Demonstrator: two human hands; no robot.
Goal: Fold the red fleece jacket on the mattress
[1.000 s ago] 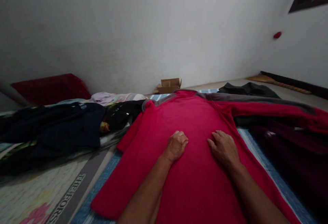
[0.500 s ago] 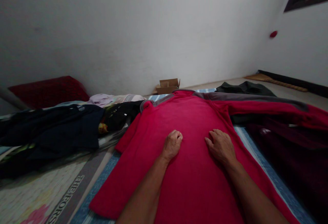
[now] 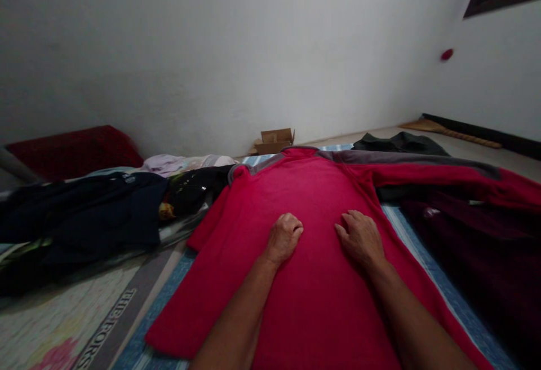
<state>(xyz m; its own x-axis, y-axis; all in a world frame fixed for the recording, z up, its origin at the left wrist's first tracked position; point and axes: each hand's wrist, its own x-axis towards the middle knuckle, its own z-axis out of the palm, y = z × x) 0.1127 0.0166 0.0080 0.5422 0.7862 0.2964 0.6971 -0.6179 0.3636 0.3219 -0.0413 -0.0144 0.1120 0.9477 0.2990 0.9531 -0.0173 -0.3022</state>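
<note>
A bright pink long-sleeved top (image 3: 319, 296) with grey shoulder panels lies spread out before me, collar away from me. Its right sleeve stretches out to the right; the left sleeve lies close along the body. My left hand (image 3: 285, 237) rests on the middle of the top with its fingers curled into a loose fist, and no fabric shows bunched in it. To the right, my right hand (image 3: 361, 237) also rests on the cloth, fingers bent and thumb held apart, holding nothing. The fabric between the hands looks flat.
Dark clothes (image 3: 105, 206) are heaped at the left over a patterned mat (image 3: 84, 296). A dark purple garment (image 3: 465, 251) lies at the right, and a dark green one (image 3: 399, 143) farther back. By the wall (image 3: 253, 48) stands an opened cardboard box (image 3: 274, 142).
Both hands stay almost in place on the top. The whole view has shifted slightly, with things appearing a little farther left.
</note>
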